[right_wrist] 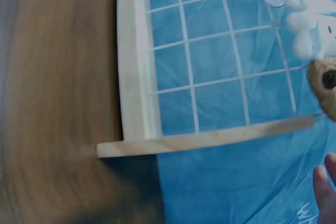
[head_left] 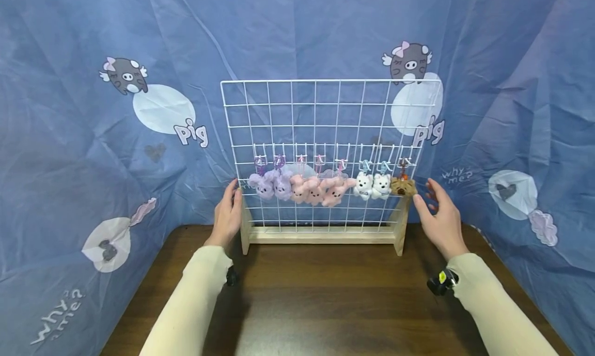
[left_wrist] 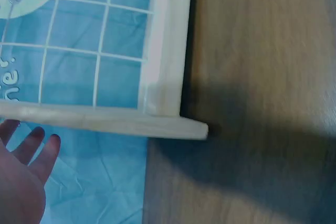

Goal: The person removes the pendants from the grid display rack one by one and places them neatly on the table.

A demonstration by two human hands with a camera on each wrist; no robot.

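Note:
A white wire grid rack [head_left: 326,104] stands upright on a wooden base [head_left: 321,238]. From its hooks hangs a row of small plush keychains: two purple ones [head_left: 282,185], three pink ones [head_left: 335,191], two white ones [head_left: 382,185] and a brown one [head_left: 403,187] at the right end. My left hand [head_left: 226,219] is at the rack's left side, fingers extended along the wooden upright [left_wrist: 105,121]; whether they touch it I cannot tell. Beside the right edge, my right hand [head_left: 442,222] is held with loosely bent fingers, holding nothing, apart from the wooden upright [right_wrist: 210,139].
The rack stands toward the back of a brown wooden table [head_left: 321,294]. Behind and on both sides hangs a blue cloth [head_left: 325,30] with pig prints. A black wrist device [head_left: 441,282] sits at the right cuff, another [head_left: 232,276] at the left.

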